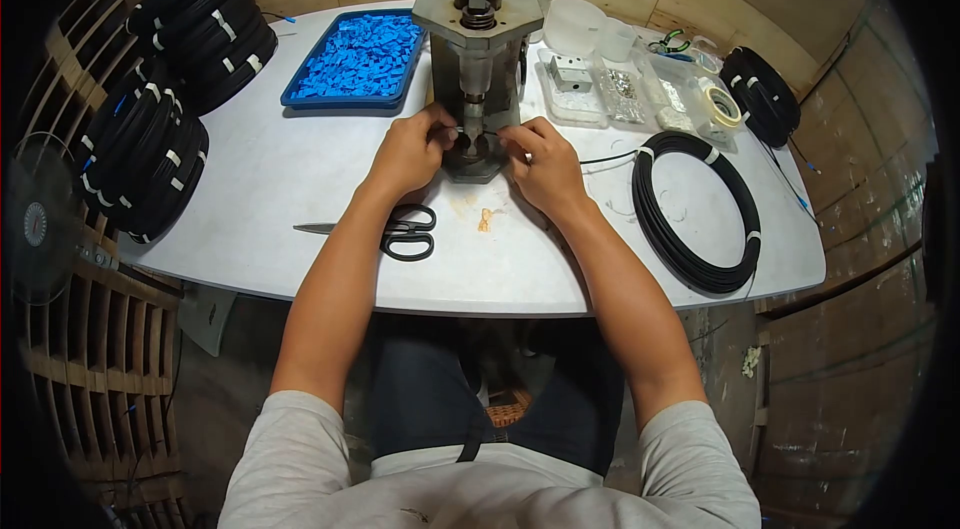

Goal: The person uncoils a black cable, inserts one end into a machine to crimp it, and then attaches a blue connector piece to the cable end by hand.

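At the foot of a grey metal press (475, 89), my two hands face each other across its die. My left hand (408, 151) is closed in a pinch at the left of the die; what lies between its fingertips is too small to make out. Opposite it, my right hand (545, 164) pinches a thin black cable close to the die. That cable (608, 160) runs out behind the hand to a black cable coil (650, 214) lying on the table. Black-handled scissors (408, 234) lie beside my left forearm, partly hidden under it.
A blue tray (292, 101) of small blue pieces stands left of the press. Stacked black coils (215, 44) fill the table's left side. Clear containers (572, 107) with small parts and a tape roll (722, 107) sit at the right rear. Another coil (762, 99) stands beyond.
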`<state>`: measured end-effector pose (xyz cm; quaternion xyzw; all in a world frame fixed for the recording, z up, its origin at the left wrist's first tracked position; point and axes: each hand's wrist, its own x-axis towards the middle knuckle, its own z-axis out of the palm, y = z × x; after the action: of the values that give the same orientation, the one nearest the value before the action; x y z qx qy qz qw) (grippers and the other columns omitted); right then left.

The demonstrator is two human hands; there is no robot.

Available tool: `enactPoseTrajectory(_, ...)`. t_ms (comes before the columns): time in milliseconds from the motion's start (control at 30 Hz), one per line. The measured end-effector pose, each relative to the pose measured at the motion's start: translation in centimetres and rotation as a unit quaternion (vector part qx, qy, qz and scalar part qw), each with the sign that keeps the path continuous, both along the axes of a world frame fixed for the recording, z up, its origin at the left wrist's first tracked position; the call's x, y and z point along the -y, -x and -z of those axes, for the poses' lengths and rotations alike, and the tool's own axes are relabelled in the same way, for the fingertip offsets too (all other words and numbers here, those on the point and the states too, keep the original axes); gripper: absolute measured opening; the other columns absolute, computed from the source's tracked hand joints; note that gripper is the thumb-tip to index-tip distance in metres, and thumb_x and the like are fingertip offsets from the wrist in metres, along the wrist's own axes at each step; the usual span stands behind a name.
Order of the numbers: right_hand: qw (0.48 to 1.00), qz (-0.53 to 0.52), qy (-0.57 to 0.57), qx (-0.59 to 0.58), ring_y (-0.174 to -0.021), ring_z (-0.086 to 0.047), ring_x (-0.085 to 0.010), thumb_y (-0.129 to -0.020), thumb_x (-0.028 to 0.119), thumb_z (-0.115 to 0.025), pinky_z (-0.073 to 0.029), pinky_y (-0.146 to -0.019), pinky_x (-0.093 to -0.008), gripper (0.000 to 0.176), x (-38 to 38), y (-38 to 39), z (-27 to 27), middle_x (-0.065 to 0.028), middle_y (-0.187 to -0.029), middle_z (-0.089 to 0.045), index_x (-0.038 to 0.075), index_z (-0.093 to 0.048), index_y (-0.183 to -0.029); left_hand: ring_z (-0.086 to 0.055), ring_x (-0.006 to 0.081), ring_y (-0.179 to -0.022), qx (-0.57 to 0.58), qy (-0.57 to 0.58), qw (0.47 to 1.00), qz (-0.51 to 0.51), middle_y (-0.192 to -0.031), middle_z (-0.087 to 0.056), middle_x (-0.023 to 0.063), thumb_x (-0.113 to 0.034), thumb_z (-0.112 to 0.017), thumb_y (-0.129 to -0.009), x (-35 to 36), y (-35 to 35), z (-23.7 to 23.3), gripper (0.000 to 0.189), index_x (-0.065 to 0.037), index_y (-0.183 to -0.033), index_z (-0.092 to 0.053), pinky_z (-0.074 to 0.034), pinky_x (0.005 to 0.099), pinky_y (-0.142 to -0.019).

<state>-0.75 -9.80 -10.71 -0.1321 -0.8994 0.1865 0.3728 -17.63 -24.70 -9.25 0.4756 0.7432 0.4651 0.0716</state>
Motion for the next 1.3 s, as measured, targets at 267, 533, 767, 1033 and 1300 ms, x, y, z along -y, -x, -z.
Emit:
enactPoseTrajectory(267, 1.0, 0.0, 0.016, 0.001, -0.081, -0.07, -0.0267, -0.088, 0.006, -0.07, -0.056, -0.073, -0.0362, 0.019, 0.05, 0.03, -0.08, -0.0081, -0.097, -0.069, 0.012, -0.075, -0.105, -0.074, 0.0296, -0.084, 0.001, -0.002, 1.0, 0.002, -0.089, -0.075, 0.0165, -0.002, -0.061, -0.092, -0.04, 0.08, 0.07, 0.014, -0.001, -0.104, -0.068, -0.056, 0.037, -0.079)
enactPoseTrajectory(533, 1.0, 0.0, 0.01, 0.0, -0.086, -0.068, -0.0284, -0.088, 0.01, -0.07, -0.056, -0.073, -0.0398, 0.017, -0.16, 0.12, 0.28, -0.0065, -0.097, -0.067, 0.014, -0.075, -0.104, -0.074, 0.03, -0.084, -0.007, 0.009, 1.0, -0.004, -0.089, -0.075, 0.0162, -0.003, -0.062, -0.092, 0.03, -0.08, -0.2, 0.013, -0.001, -0.104, -0.068, -0.056, 0.0377, -0.078)
enactPoseTrajectory(767, 1.0, 0.002, -0.002, -0.006, -0.083, -0.07, -0.0274, -0.087, 0.004, -0.068, -0.056, -0.073, -0.037, 0.021, 0.02, 0.08, 0.08, -0.0074, -0.096, -0.069, 0.013, -0.075, -0.105, -0.073, 0.0235, -0.081, -0.014, 0.003, 1.0, -0.005, -0.086, -0.074, 0.0146, -0.003, -0.062, -0.092, 0.01, -0.09, -0.09, 0.012, 0.002, -0.102, -0.067, -0.055, 0.0341, -0.077)
enactPoseTrajectory(1033, 1.0, 0.003, -0.01, -0.007, -0.083, -0.07, -0.0277, -0.086, 0.003, -0.068, -0.056, -0.074, -0.037, 0.022, 0.02, 0.04, 0.03, -0.0077, -0.096, -0.07, 0.012, -0.075, -0.105, -0.073, 0.0314, -0.085, -0.008, 0.005, 1.0, -0.003, -0.088, -0.074, 0.0173, -0.003, -0.061, -0.092, 0.07, -0.17, -0.22, 0.012, -0.001, -0.103, -0.067, -0.056, 0.0389, -0.078)
enactPoseTrajectory(1300, 1.0, 0.0, -0.013, -0.011, -0.084, -0.07, -0.0283, -0.086, 0.002, -0.068, -0.056, -0.073, -0.037, 0.022, -0.02, 0.05, 0.06, -0.0084, -0.096, -0.069, 0.012, -0.075, -0.104, -0.073, 0.0316, -0.084, -0.012, 0.009, 1.0, -0.005, -0.088, -0.074, 0.017, -0.003, -0.062, -0.092, 0.03, -0.15, -0.23, 0.012, -0.001, -0.103, -0.067, -0.056, 0.039, -0.078)
